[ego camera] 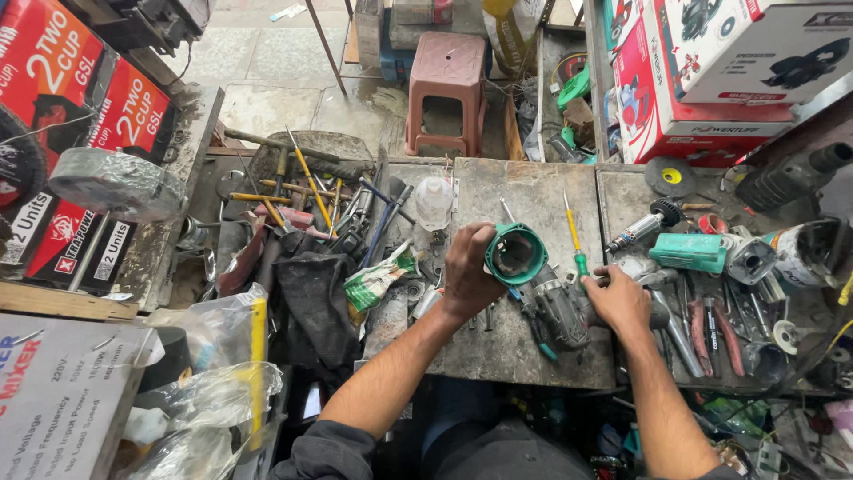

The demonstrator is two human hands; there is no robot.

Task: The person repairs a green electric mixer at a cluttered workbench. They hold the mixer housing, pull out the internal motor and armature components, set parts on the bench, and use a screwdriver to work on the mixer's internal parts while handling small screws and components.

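Green motor housing (515, 253): one unit, on the grey worktop (533, 191), open round mouth facing up toward the camera, long axis near upright. Left hand (468, 271) has fingers curled around its left side. Right hand (617, 298), right of the housing, fingers closed on one green-handled screwdriver (575, 240), shaft pointing away. One pink stool (447, 89) stands beyond. Bare worktop remains behind the housing; tools crowd both sides.

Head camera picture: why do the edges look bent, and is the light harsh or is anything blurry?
Head view: a wide lens bows the boxes and bench edge outward at the borders; daylight is soft and even, with faint shadows; the left hand, green casing and right hand are sharp; corners slightly smeared.
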